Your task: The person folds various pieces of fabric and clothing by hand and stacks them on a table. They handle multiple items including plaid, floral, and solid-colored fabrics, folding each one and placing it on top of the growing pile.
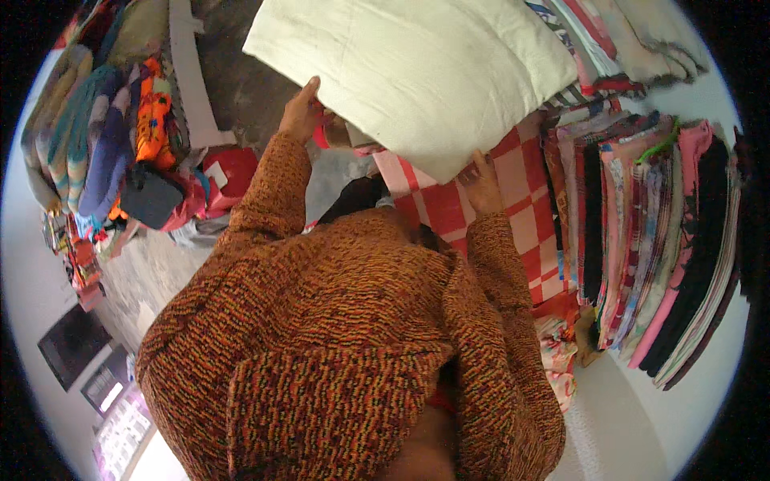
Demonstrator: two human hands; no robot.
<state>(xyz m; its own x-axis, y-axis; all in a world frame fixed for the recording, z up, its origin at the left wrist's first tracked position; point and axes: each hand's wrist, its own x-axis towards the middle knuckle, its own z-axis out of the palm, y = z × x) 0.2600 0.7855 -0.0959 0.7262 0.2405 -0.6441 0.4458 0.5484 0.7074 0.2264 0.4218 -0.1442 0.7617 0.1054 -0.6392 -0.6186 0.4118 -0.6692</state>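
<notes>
A large folded cream cloth [425, 72] spreads across the top of the head view, a few soft creases on its face. At its left edge my left hand [301, 112] is closed on the border, thumb upward. My right hand [481, 184] grips the near edge by its lower corner, fingers partly hidden at the cloth. Beneath lies a red and pale checked cloth [521, 200], partly covered by the cream one. Other folded fabric, with a red edge, peeks out beside my left hand.
Hanging textiles [642, 232] line the right wall, with stacked folded cloths [593, 40] above them. On the left are rolled blankets [104, 136], an orange patterned cloth [154, 120], a dark bag [151, 196] and a red item [233, 178]. A dark screen [74, 345] is at lower left.
</notes>
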